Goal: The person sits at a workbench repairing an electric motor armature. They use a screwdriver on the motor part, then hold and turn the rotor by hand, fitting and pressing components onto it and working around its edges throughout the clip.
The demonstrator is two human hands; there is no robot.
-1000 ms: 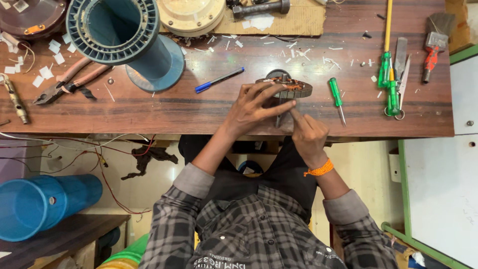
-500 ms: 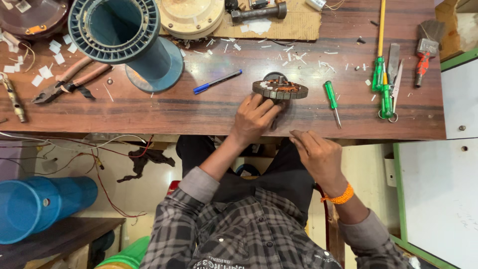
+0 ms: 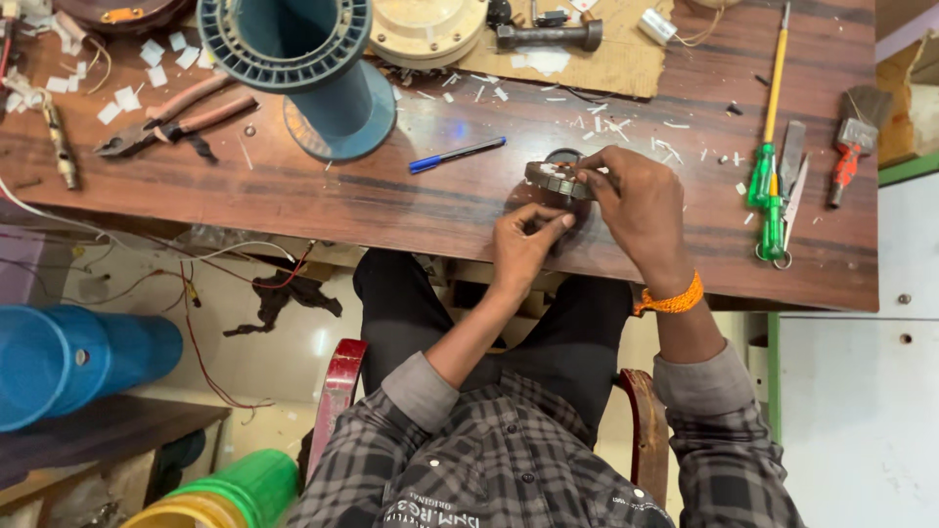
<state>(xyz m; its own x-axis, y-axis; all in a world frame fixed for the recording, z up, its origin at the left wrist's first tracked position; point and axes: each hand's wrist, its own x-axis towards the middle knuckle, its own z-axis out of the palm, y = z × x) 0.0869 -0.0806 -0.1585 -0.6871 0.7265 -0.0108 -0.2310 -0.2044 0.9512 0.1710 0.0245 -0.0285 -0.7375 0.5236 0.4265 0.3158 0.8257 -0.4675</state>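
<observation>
Near the front edge of the table (image 3: pixel 293 210), right of its middle, a small round motor stator (image 3: pixel 554 179) is being worked on. The right hand (image 3: pixel 641 210) grips its rim with fingers pressed together, while the left hand (image 3: pixel 523 242) pinches something small, too fine to make out, just below it. The step appears to be fitting or threading at the ring; the next move likely needs a steady ring and fine fingertip placement. A blue pen (image 3: pixel 457 154), green screwdrivers (image 3: pixel 768 191) and pliers (image 3: pixel 166 122) lie well clear.
</observation>
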